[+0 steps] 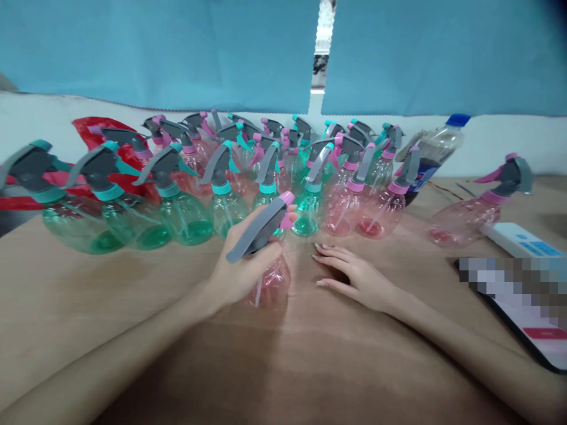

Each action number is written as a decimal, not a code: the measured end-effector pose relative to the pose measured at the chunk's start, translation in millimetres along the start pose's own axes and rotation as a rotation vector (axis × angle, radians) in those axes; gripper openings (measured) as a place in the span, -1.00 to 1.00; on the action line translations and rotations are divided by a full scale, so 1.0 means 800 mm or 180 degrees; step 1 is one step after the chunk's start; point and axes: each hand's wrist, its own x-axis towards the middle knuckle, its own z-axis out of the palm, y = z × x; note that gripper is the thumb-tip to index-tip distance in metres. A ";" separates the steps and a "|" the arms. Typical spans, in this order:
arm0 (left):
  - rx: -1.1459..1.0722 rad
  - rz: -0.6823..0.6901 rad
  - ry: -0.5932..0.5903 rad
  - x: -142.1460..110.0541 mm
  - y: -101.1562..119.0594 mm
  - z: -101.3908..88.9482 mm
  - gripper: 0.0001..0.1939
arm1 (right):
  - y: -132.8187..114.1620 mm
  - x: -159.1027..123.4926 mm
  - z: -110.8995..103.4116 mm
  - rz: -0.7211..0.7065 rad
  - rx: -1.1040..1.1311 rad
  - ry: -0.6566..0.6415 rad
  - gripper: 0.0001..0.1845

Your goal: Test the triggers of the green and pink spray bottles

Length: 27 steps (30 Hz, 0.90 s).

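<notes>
My left hand [245, 260] is wrapped round the neck of a pink spray bottle [272, 283] with a grey and pink trigger head. The bottle stands upright on the table, its nozzle pointing away and slightly right. My right hand [354, 273] lies on the tabletop to the right of it, fingers stretched out, holding nothing. Just beyond both hands runs a front row of green spray bottles [188, 215] with teal collars, ending at the right in pink spray bottles [376, 209].
More spray bottles crowd behind the front row, beside a red plastic bag [126, 150]. A soda bottle [436, 150] with a blue cap leans at the back right. Nearer are a lone pink spray bottle [465, 218], a white device [527, 239] and a tablet-like screen [522, 313].
</notes>
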 end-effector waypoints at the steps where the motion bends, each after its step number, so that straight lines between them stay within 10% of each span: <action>1: 0.0038 -0.0007 0.0006 -0.001 -0.001 0.000 -0.47 | 0.000 0.000 0.000 -0.0006 0.0002 -0.0005 -0.47; 27: 0.0426 0.0305 -0.0017 0.001 -0.010 -0.004 -0.54 | 0.005 -0.002 0.005 -0.0035 -0.0084 0.0050 -0.48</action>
